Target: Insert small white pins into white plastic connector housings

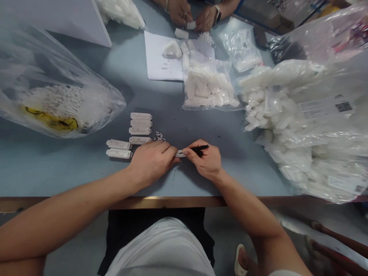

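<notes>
My left hand (152, 161) rests on the blue-grey table (57, 168) with its fingers closed on a small white plastic connector (180, 154). My right hand (207, 160) is closed on a thin black tool (201, 148), whose tip meets the connector between the two hands. Just left of my left hand lie several finished-looking white connectors (140, 123) in two short stacked rows. A few tiny white bits (159, 135) are scattered beside them.
Clear bags of white plastic parts lie at the left (54, 103), the centre (208, 86) and the right (310, 126). White paper (161, 57) lies farther back. Another person's hands (192, 15) work at the far edge. The table's brown front rim (172, 201) runs below my wrists.
</notes>
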